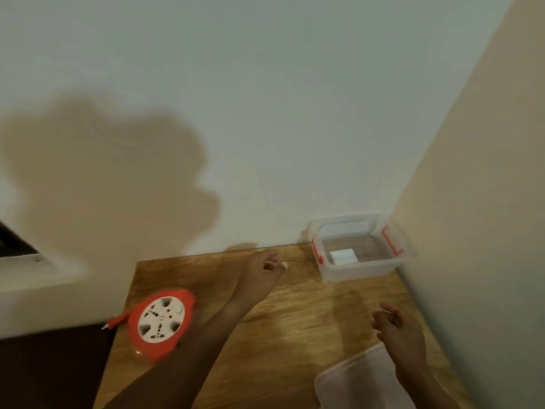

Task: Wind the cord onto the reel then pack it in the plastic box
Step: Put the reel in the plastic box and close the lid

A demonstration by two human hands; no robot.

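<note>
Round red plastic cord reel with a white socket face [161, 323] lies flat near the table's left edge, partly overhanging or right at it — hard to tell through the blur. A short red tail with the plug [116, 320] sticks out past the left edge over the dark floor; the rest of the cord looks already wound in, as far as I can judge. Expect a rigid shell, moderate weight, smooth and a bit slippery. Best hold is probably across the rim with thumb on one side and fingers on the other, not on the rotating white face. The loose tail may snag on the table edge during the lift.

Left hand [263, 268] reaches forward across the brown wooden tabletop [295, 314], fingers loosely curled, holding nothing, well clear of the reel.

Right hand [396, 326] hovers above the table near its right side, fingers half-curled and apart, empty. Under its wrist lies a translucent white plastic lid [359, 379] at the near edge.

Clear rectangular plastic box with red latches [361, 267] sits in the far right corner, tight against both walls — open top, a small white item [343, 256] inside. Approach only from the front or above. The table middle is open for the carry.
</note>
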